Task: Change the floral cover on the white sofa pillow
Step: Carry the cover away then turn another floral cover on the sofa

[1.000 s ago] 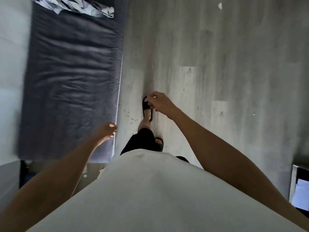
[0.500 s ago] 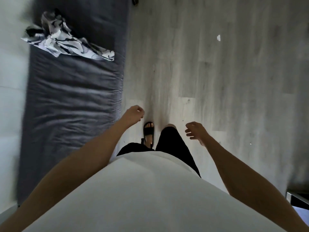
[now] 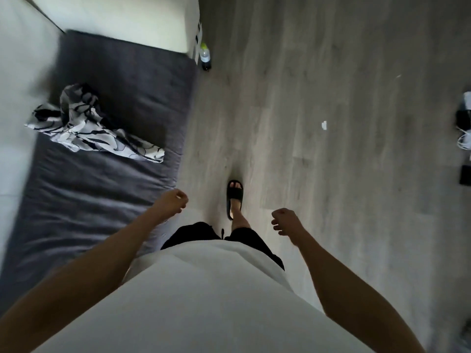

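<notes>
The floral cover [image 3: 94, 126] lies crumpled in a loose heap on the dark grey sofa cushion [image 3: 122, 85], toward the cushion's wall side and well ahead of both hands; no white pillow is in view. It looks like thin, light, limp cloth that will sag and bunch wherever it is lifted, so a corner or the flat tail pointing at the cushion's floor-side edge seems the best hold. The left hand [image 3: 171, 201] and right hand [image 3: 286, 221] are loosely curled and empty.
</notes>
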